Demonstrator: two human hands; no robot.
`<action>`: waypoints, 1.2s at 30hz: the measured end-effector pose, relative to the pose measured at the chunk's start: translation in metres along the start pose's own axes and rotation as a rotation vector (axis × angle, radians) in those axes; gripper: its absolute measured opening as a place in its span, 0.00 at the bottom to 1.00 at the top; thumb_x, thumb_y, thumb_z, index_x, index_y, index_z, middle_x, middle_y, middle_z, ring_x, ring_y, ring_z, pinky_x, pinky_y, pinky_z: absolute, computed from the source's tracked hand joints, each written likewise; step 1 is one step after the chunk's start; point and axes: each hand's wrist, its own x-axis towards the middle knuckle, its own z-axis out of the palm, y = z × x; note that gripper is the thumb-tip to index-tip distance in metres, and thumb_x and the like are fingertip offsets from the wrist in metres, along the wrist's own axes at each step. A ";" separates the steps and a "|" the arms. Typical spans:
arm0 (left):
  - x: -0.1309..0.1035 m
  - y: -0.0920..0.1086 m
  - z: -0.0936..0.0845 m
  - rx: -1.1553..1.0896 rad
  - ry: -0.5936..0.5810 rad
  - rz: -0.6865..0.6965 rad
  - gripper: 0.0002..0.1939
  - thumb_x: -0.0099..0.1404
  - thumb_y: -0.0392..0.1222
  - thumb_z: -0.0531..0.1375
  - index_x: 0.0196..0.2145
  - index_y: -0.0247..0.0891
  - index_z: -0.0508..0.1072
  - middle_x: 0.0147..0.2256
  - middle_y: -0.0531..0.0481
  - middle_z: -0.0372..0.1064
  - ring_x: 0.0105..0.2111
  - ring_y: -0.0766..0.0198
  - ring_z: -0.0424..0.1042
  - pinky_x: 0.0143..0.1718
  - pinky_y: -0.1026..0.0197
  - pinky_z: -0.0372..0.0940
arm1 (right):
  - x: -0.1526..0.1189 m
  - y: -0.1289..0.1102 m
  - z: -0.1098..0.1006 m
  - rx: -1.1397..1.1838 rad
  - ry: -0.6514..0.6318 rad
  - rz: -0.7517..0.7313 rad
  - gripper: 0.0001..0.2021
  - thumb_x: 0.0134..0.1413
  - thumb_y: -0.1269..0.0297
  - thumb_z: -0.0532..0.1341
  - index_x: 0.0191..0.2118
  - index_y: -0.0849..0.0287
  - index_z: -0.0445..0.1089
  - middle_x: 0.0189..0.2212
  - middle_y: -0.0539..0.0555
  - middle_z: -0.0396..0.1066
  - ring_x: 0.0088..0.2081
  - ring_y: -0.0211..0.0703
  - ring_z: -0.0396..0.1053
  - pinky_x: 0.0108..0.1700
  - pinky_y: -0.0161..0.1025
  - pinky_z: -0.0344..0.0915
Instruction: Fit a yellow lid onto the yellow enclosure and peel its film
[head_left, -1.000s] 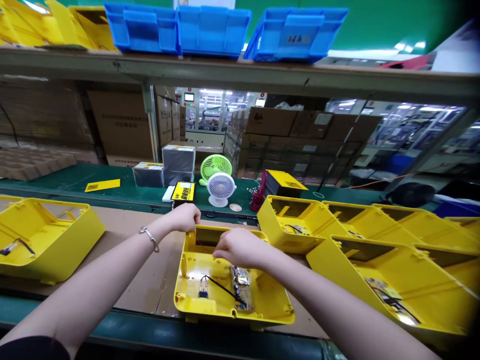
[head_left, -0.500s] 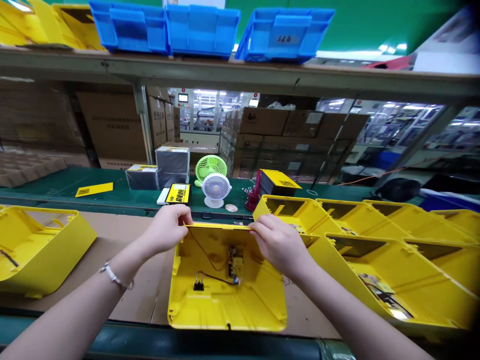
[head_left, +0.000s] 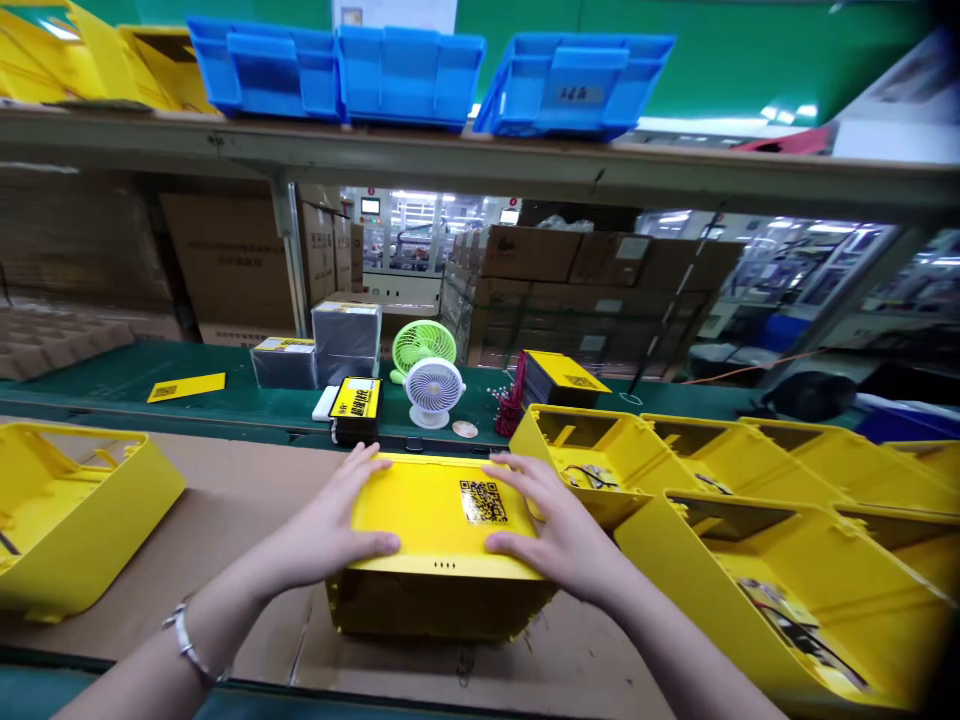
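A yellow plastic housing point(head_left: 420, 510) is in front of me on the cardboard, its face with a printed QR code and a row of small holes turned up. Below that face, its near side point(head_left: 442, 605) looks dark. My left hand point(head_left: 341, 520) grips the housing's left edge, fingers at the back and thumb on the top near the front. On the right edge my right hand point(head_left: 551, 520) holds in the same way, its thumb beside the QR code. The inside of the housing is hidden from me.
More yellow housings point(head_left: 795, 570) with wiring inside stand at the right, and another point(head_left: 90, 520) at the left. Behind are a white fan point(head_left: 433, 388), a green fan point(head_left: 420, 345) and a black-and-yellow pack point(head_left: 356, 405). Blue bins point(head_left: 412, 75) line the shelf above.
The housing has been turned: its open inside with the circuit board and wires faced me, and now the QR code face is up. Both hands have moved from its top edge to its sides.
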 end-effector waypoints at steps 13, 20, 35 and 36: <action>0.083 -0.016 0.004 0.069 0.242 0.014 0.19 0.56 0.58 0.54 0.35 0.40 0.68 0.28 0.52 0.70 0.29 0.62 0.69 0.29 0.62 0.62 | 0.048 0.018 0.028 0.224 -0.012 0.314 0.16 0.47 0.53 0.58 0.40 0.56 0.67 0.38 0.52 0.66 0.41 0.44 0.65 0.47 0.41 0.60; 0.139 -0.075 -0.019 0.177 0.345 0.009 0.28 0.56 0.54 0.55 0.50 0.36 0.62 0.54 0.40 0.60 0.54 0.53 0.58 0.53 0.55 0.53 | 0.050 0.021 0.031 0.247 0.005 0.337 0.13 0.51 0.52 0.54 0.36 0.55 0.67 0.36 0.50 0.67 0.40 0.44 0.65 0.44 0.40 0.60; 0.110 -0.113 -0.029 0.246 0.635 -0.012 0.07 0.55 0.34 0.52 0.28 0.40 0.70 0.36 0.42 0.69 0.40 0.53 0.68 0.43 0.55 0.61 | 0.047 0.023 0.033 0.294 0.052 0.327 0.15 0.49 0.52 0.55 0.37 0.57 0.68 0.37 0.52 0.68 0.41 0.44 0.66 0.45 0.40 0.60; 0.109 -0.107 -0.036 0.217 0.682 -0.001 0.07 0.56 0.35 0.52 0.28 0.40 0.69 0.36 0.43 0.69 0.40 0.54 0.68 0.43 0.55 0.61 | 0.047 0.023 0.033 0.291 0.058 0.323 0.15 0.49 0.52 0.55 0.37 0.57 0.68 0.36 0.52 0.68 0.40 0.44 0.66 0.45 0.40 0.60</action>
